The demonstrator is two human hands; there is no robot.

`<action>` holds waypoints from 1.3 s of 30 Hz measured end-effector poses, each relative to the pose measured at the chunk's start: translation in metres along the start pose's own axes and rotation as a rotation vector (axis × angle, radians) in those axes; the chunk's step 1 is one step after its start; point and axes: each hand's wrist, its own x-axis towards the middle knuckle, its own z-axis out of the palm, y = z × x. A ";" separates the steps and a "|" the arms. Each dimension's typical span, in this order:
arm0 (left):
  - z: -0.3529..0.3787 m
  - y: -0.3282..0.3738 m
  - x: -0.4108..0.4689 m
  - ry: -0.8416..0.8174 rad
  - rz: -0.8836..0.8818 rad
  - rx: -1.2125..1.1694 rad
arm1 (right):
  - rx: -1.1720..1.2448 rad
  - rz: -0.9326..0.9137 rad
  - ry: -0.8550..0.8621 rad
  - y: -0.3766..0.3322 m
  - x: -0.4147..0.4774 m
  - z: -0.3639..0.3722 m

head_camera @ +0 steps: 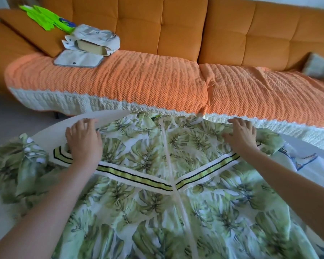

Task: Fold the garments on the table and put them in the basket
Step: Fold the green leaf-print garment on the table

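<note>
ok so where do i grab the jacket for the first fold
Pinch the jacket at its left outer edge, where the striped band ends, coming in from the left. It lies flat on the table with the zip straight down the middle, so that edge should fold cleanly over toward the zip. The crumpled sleeve beside it likely needs tucking in too.

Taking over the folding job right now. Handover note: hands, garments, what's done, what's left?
Left hand: open, pressing on the far left corner of the leaf-print garment.
Right hand: open, resting on its far right edge.
The leaf-print garment lies spread out on the white table, not yet folded. A white garment with blue print lies partly under it on the right.
Done: spreading only.
Left: fold both and put them in the basket, which I cannot clearly see in this view.
</note>
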 end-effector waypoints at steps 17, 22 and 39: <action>0.029 0.189 -0.127 -0.582 0.616 -0.200 | 0.407 0.628 -0.022 0.109 0.008 -0.070; 0.041 0.188 -0.137 -0.470 0.645 -0.159 | 0.635 0.809 -0.276 0.098 0.022 -0.068; 0.040 0.189 -0.137 -0.457 0.658 -0.134 | 0.169 0.157 0.335 0.109 -0.038 -0.146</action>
